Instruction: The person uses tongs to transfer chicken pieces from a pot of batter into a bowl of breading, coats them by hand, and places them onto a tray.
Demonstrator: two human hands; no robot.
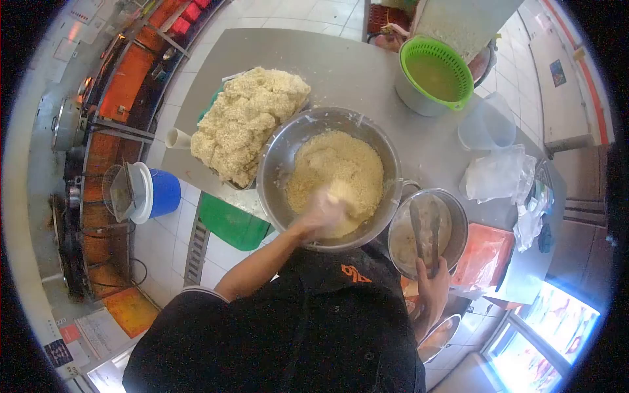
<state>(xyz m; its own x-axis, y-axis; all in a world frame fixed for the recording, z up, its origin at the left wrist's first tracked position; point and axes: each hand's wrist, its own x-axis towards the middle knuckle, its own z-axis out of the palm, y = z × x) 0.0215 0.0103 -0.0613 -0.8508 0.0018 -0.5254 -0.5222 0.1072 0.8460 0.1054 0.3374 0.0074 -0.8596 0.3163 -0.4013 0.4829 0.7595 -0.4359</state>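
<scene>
A large steel bowl (275, 177) holds pale breadcrumbs (347, 164). My left hand (321, 213) is down in the crumbs at the bowl's near side, blurred and coated, closed on a crumb-covered piece. My right hand (431, 288) grips a pair of metal tongs (424, 229), whose tips reach into a smaller steel bowl (458, 216) of pale batter to the right. A tall heap of breaded pieces (246, 121) is piled on a tray to the left of the big bowl.
On the grey table (341, 65) stand a green colander (438, 69) over a pot, a clear plastic jug (488, 124) and crumpled plastic bags (498, 173). An orange packet (485, 255) lies near the table's right edge. A blue bucket (160, 193) and green bin (229, 223) stand on the floor.
</scene>
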